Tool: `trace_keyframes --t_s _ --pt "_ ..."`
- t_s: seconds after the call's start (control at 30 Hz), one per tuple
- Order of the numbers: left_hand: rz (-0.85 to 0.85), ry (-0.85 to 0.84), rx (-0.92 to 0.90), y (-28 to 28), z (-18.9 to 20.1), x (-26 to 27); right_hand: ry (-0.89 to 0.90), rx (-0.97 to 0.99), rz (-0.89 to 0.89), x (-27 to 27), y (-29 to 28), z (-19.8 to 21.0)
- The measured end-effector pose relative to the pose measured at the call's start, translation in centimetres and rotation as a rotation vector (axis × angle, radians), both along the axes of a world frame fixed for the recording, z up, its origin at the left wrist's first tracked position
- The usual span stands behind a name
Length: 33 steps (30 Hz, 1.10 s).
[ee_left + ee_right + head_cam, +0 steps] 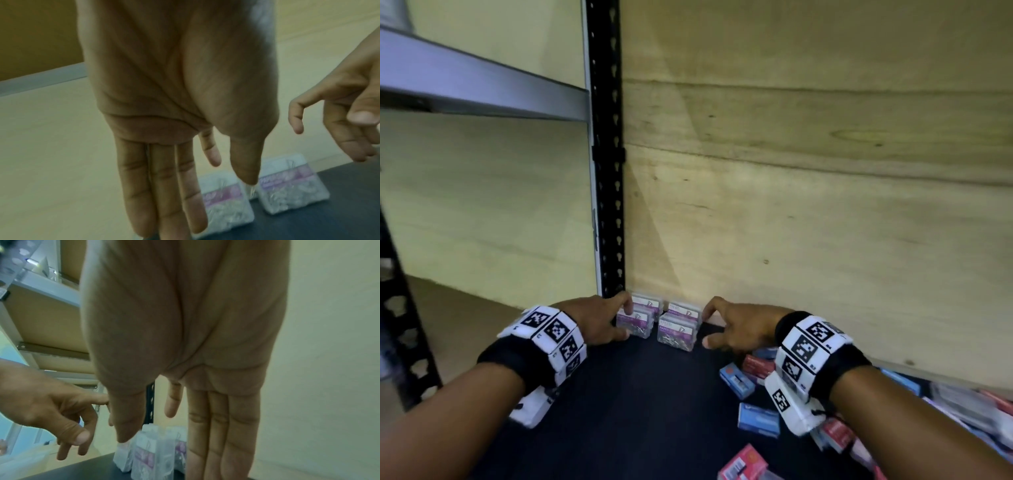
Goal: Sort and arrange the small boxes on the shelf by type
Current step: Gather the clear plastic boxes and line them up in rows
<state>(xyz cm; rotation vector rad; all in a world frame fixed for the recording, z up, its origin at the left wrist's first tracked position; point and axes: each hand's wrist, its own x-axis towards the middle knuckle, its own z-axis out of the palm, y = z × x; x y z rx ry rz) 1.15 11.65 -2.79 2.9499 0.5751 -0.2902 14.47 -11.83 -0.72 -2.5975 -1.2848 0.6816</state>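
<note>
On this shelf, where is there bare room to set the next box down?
Bare dark shelf surface lies between the two forearms, in front of the clear paper-clip boxes. Right of the right hand it is crowded with loose blue boxes and red boxes.

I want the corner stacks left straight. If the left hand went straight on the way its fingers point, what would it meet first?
Probably the left stack of clear paper-clip boxes: the left hand already reaches its side.

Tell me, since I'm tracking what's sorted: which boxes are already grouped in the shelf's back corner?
The clear purple-labelled boxes, lined up between both hands; the blue boxes and red boxes lie scattered.
</note>
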Motion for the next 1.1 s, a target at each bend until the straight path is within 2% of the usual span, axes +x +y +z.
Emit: trace_keyframes --t_s 0.17,0.33,0.53,0.7,0.83,0.97,1.1 --pt "-0.097 -0.009 0.019 -4.9 2.9 1.2 -0.05 -0.032 -0.038 1.4 -4.9 2.2" --pt "-0.287 0.012 0.022 -12.6 4.4 3.5 -0.037 -0.05 -0.17 3.4 -12.5 3.7" --pt "-0.545 0.063 -0.025 -23.2 4.6 5.2 -0.061 -0.053 -0.368 4.2 -22.9 3.9" --pt "-0.708 0.102 -0.065 -30.4 3.9 5.6 -0.075 -0.111 -0.445 3.2 -29.5 3.6" --pt "-0.804 0.142 -0.062 -34.4 2.9 5.2 -0.03 -0.176 -0.455 1.8 -32.4 2.5" --pt "-0.82 0.193 -0.103 -37.0 1.8 4.6 0.002 -0.204 -0.449 0.6 -33.9 1.0" --pt "-0.848 0.229 -0.039 -38.8 1.1 3.8 0.043 -0.247 -0.428 -0.9 -34.2 0.4"
